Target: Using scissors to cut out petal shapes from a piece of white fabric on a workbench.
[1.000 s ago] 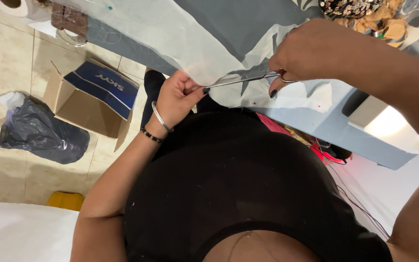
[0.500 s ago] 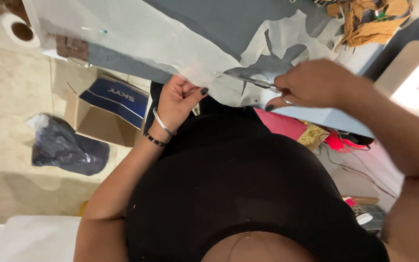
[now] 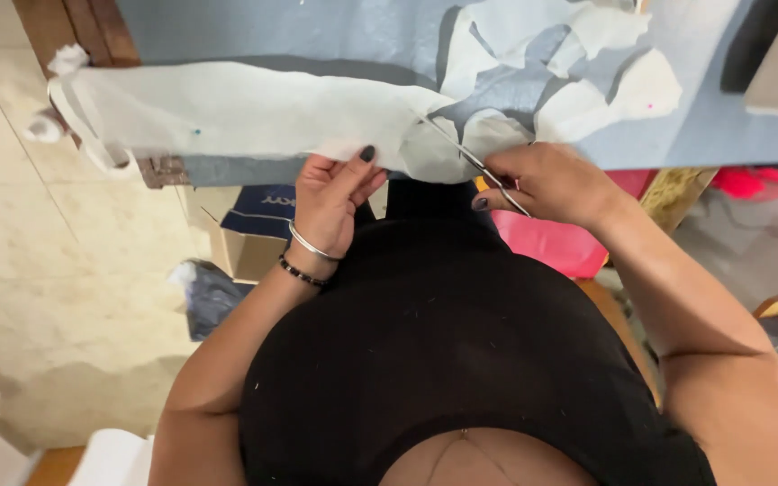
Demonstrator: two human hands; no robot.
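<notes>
At the near table edge, centre: white fabric piece (image 3: 254, 112), long and pale, lying across the blue-grey table top (image 3: 731, 126) and hanging slightly over the near rim.
Left hand (image 3: 330, 200): closed on the near edge of the white fabric piece, thumb on top, dark-painted nails showing; silver bangle (image 3: 311, 245) and black bead bracelet (image 3: 302, 273) on the wrist.
Right hand (image 3: 547, 183): fingers wrapped around the handles of the scissors (image 3: 479, 166), just right of the left hand.
Scissors: thin metal blades pointing far-left into the white fabric piece, blades nearly together; exact gap too small to tell.
Far right on the table: white fabric offcuts (image 3: 605, 81), irregular shapes, scattered beyond the right hand, some overlapping.
Under the table, centre-left: open cardboard box (image 3: 245, 238) with a dark blue flap, on the beige tiled floor (image 3: 56, 270).
Near-left of the box: dark plastic bag (image 3: 209, 297), crumpled on the floor.
Under the table, right of centre: pink object (image 3: 556, 245), partly hidden by the right wrist.
Near centre: black top (image 3: 434, 360), filling most of the lower view.
</notes>
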